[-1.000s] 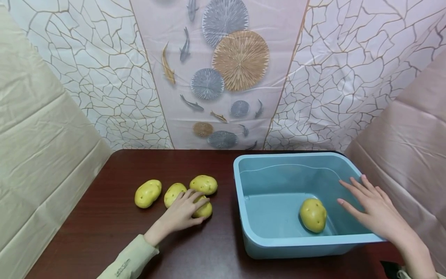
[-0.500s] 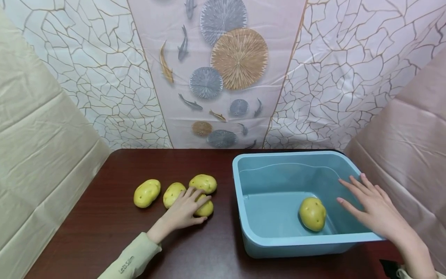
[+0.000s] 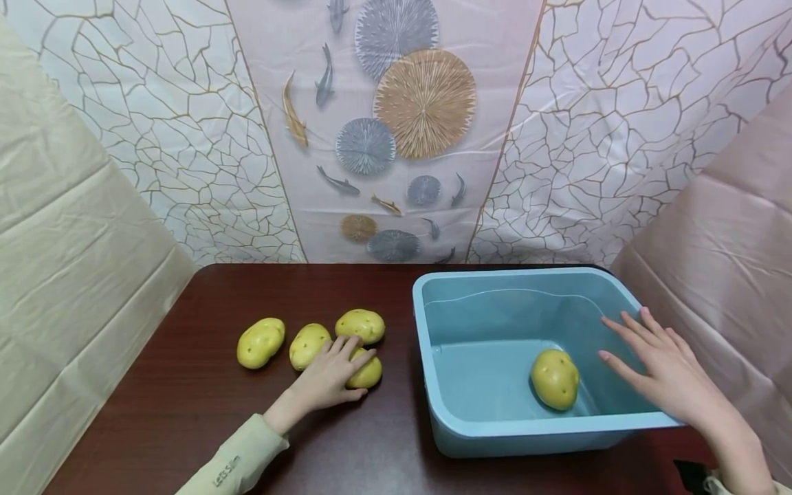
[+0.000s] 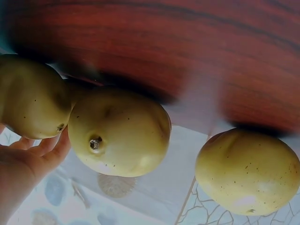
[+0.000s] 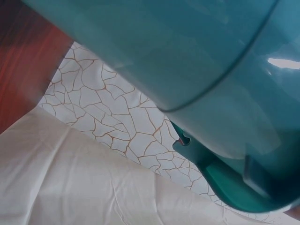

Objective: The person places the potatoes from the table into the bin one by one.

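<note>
On the table my left hand [image 3: 324,377] curls its fingers over a yellow potato [image 3: 368,371], with the thumb at the near side. Two more potatoes lie close by, one [image 3: 309,346] behind the hand and one [image 3: 361,326] farther back. In the left wrist view, the hand [image 4: 26,164] is against the leftmost potato [image 4: 30,101], beside another [image 4: 122,133]. My right hand [image 3: 668,375], fingers straight and spread, rests over the right rim of a blue bin [image 3: 526,430]. One potato [image 3: 555,379] lies inside the bin.
Another potato [image 3: 261,343] lies at the left on the dark table [image 3: 204,399]. Patterned cloth [image 3: 526,199] hangs behind the table, with plain cloth on both sides. The bin's outer wall [image 5: 140,56] fills much of the right wrist view.
My left hand and the potato under its fingers have shifted slightly to the right. The right hand has stayed on the bin's rim.
</note>
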A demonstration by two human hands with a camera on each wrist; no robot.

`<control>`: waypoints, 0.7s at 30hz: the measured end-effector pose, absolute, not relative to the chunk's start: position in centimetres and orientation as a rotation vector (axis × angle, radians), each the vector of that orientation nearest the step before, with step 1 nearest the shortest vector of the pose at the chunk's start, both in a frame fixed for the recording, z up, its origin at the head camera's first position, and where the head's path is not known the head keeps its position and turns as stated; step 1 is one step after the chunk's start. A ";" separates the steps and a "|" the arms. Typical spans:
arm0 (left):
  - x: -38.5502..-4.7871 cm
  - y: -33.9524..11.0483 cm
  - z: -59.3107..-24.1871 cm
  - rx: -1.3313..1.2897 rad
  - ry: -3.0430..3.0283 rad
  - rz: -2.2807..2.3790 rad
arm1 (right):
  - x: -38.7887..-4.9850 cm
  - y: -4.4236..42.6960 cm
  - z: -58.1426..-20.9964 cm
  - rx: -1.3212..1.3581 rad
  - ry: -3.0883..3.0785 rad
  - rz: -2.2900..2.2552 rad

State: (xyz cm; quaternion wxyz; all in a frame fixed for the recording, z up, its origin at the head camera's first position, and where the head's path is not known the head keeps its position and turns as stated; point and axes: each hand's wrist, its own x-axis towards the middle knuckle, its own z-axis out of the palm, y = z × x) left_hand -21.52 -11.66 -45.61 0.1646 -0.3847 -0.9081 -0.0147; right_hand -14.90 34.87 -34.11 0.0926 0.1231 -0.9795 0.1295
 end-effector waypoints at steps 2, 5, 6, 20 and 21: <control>-21.4 -11.6 -45.6 -1.097 -2.584 -0.035 | -14.9 34.9 -34.1 0.367 -2.907 0.390; -21.3 -11.6 -45.6 -1.095 -2.584 -0.025 | -14.9 34.9 -34.1 0.369 -2.906 0.392; -21.2 -11.6 -45.6 -1.094 -2.586 -0.023 | -14.9 34.9 -34.1 0.370 -2.906 0.394; -20.9 -11.4 -45.5 -1.080 -2.619 0.013 | -14.9 34.8 -34.0 0.357 -2.909 0.384; -20.9 -11.4 -45.5 -1.080 -2.622 0.013 | -14.9 34.8 -34.1 0.356 -2.909 0.383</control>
